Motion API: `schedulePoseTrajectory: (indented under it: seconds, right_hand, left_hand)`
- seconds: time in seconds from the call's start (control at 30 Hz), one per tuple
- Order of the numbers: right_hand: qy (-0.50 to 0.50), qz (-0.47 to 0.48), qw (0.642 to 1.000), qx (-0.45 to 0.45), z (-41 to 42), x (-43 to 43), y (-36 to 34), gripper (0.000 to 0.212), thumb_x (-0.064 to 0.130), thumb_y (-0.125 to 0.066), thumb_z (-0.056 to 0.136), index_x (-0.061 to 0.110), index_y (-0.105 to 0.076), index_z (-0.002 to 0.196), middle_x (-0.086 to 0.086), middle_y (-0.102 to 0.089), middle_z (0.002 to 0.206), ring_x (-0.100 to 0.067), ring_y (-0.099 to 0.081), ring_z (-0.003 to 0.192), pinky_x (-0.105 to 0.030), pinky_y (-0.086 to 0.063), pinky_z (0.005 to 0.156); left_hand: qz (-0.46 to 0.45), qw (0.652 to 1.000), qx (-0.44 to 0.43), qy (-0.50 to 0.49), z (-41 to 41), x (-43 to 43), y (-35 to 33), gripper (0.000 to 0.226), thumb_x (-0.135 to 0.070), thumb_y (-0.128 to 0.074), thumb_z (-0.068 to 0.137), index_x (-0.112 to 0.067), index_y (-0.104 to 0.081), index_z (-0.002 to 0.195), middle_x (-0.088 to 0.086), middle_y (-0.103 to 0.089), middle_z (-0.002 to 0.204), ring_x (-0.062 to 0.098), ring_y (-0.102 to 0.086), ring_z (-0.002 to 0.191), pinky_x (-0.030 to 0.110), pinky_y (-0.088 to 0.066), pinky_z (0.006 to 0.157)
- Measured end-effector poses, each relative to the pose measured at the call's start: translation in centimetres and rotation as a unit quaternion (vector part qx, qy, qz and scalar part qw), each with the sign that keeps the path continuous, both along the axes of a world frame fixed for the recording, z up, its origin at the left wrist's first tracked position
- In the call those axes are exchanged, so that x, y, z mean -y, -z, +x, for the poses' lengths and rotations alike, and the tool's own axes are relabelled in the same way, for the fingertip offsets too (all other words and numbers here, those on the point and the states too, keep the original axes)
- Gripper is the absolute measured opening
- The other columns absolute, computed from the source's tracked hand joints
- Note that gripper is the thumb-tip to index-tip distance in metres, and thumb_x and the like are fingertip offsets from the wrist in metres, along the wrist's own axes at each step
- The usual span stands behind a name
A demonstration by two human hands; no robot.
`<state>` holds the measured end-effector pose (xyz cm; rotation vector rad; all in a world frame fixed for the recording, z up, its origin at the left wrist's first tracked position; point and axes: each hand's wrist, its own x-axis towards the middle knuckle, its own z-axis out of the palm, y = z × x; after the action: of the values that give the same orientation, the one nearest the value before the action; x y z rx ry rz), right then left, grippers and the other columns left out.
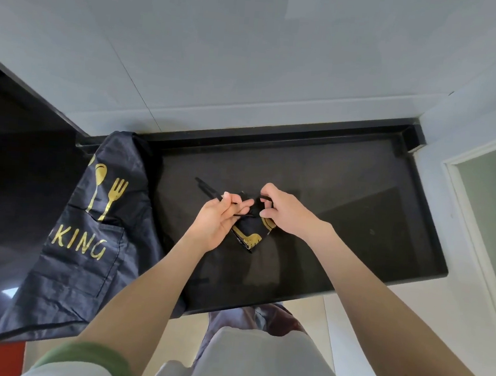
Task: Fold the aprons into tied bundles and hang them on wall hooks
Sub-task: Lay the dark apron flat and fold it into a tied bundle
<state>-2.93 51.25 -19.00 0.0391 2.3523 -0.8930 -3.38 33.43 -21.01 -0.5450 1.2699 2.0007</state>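
The left hand pinches the black strap, the right hand pinches the folded apron bundle; the 2 hands should pull the knot snug.

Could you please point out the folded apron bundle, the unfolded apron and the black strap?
Small folded black-and-gold apron bundle [250,238]: head view, gold-printed lower corner.
Unfolded black cloth apron, gold cutlery print [79,272]: head view, pocket.
Thin black fabric strap [207,188]: head view, free end.
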Motion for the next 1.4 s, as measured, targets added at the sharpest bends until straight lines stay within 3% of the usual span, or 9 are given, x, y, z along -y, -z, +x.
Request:
schedulePoseTrajectory:
  seconds: [0.13, 0.23, 0.37, 0.63, 0.83, 1.03, 1.17, 1.27, 1.4]
  right_hand:
    - [-0.019, 0.037, 0.999, -0.022, 0.6, -0.2, 1.0, 0.008, 0.014, -0.044, 0.101, 0.017, -0.041, 0.108, -0.005, -0.058, 0.095, -0.021, -0.058, 0.085, -0.030, -0.047, 0.075]
    - [0.010, 0.033, 0.999, -0.023, 1.4, -0.5, 1.4, 0.013, 0.014, -0.044, 0.101, 0.016, -0.038, 0.112, -0.007, -0.057, 0.103, -0.021, -0.059, 0.091, -0.033, -0.049, 0.084]
    - [0.066, -0.016, 0.997, -0.041, 2.4, -0.1, 1.6, 0.017, 0.015, -0.050, 0.099, 0.020, -0.045, 0.114, 0.005, -0.055, 0.094, -0.007, -0.055, 0.083, -0.016, -0.041, 0.072]
    - [0.168, -0.137, 0.976, -0.016, 2.5, 3.5, 0.6, 0.020, 0.025, -0.064, 0.091, 0.017, -0.067, 0.109, 0.009, -0.063, 0.097, -0.009, -0.060, 0.094, -0.023, -0.047, 0.084]
    - [0.215, -0.175, 0.961, -0.011, 2.9, 3.7, 0.4, 0.011, 0.019, -0.057, 0.095, 0.016, -0.068, 0.095, 0.004, -0.065, 0.084, -0.008, -0.060, 0.082, -0.025, -0.049, 0.079]
    - [0.315, -0.255, 0.914, 0.020, 3.5, 3.3, 0.2, 0.022, 0.016, -0.051, 0.099, 0.005, -0.067, 0.090, 0.007, -0.059, 0.069, 0.008, -0.052, 0.055, -0.008, -0.038, 0.058]
    - [0.339, -0.240, 0.908, 0.046, 2.9, 3.4, 0.1, 0.013, 0.019, -0.055, 0.097, 0.017, -0.065, 0.088, 0.002, -0.058, 0.074, 0.006, -0.050, 0.050, -0.011, -0.037, 0.053]
    - [0.340, -0.228, 0.910, 0.060, 2.7, 3.3, 0.2, 0.010, 0.022, -0.057, 0.096, 0.017, -0.063, 0.090, 0.002, -0.059, 0.077, -0.002, -0.049, 0.059, -0.017, -0.037, 0.060]
    - [0.331, -0.258, 0.905, 0.065, 2.7, 2.8, 0.1, 0.012, 0.019, -0.056, 0.097, 0.013, -0.064, 0.092, -0.001, -0.055, 0.074, -0.004, -0.041, 0.053, -0.019, -0.034, 0.055]
  left_hand:
    - [0.012, 1.000, 0.001, -0.010, -0.4, 0.3, 0.2, 0.032, -0.018, -0.030, 0.106, -0.004, -0.051, 0.087, -0.002, -0.063, 0.062, 0.026, -0.062, 0.113, 0.034, -0.047, 0.100]
    - [-0.006, 1.000, -0.002, -0.002, -0.5, 0.5, 0.2, 0.033, -0.018, -0.031, 0.105, -0.005, -0.052, 0.084, 0.005, -0.064, 0.078, 0.022, -0.067, 0.104, 0.031, -0.052, 0.093]
    - [0.020, 1.000, 0.006, -0.017, -0.1, 0.3, 0.1, 0.041, -0.023, -0.026, 0.106, 0.001, -0.057, 0.100, 0.003, -0.061, 0.058, 0.029, -0.061, 0.114, 0.033, -0.049, 0.099]
    - [0.027, 0.989, -0.103, 0.106, 0.7, -0.8, 0.6, 0.049, -0.036, -0.018, 0.105, -0.018, -0.056, 0.131, 0.000, -0.055, 0.136, 0.016, -0.046, 0.131, 0.029, -0.034, 0.111]
    - [-0.098, 0.986, -0.106, 0.087, -0.8, -0.2, -0.1, 0.030, -0.008, -0.038, 0.102, -0.010, -0.058, 0.124, 0.011, -0.066, 0.115, 0.020, -0.064, 0.107, 0.034, -0.050, 0.098]
    - [-0.289, 0.925, -0.212, 0.125, -0.3, -1.3, -1.2, 0.027, -0.006, -0.055, 0.095, -0.022, -0.056, 0.117, 0.002, -0.068, 0.088, 0.013, -0.070, 0.082, 0.033, -0.056, 0.088]
    - [-0.381, 0.868, -0.296, 0.119, 1.3, -1.9, -1.1, 0.057, -0.006, -0.057, 0.094, -0.025, -0.034, 0.143, -0.005, -0.057, 0.103, 0.007, -0.059, 0.091, 0.009, -0.047, 0.082]
    - [-0.433, 0.829, -0.343, 0.083, 2.6, -1.7, -0.1, 0.064, -0.007, -0.067, 0.088, -0.011, -0.033, 0.142, 0.005, -0.047, 0.126, 0.012, -0.051, 0.110, 0.018, -0.043, 0.096]
    - [-0.536, 0.672, -0.498, 0.110, 3.2, -0.8, 1.3, 0.045, -0.007, -0.070, 0.084, -0.008, -0.053, 0.127, 0.014, -0.052, 0.124, 0.022, -0.042, 0.115, 0.038, -0.042, 0.098]
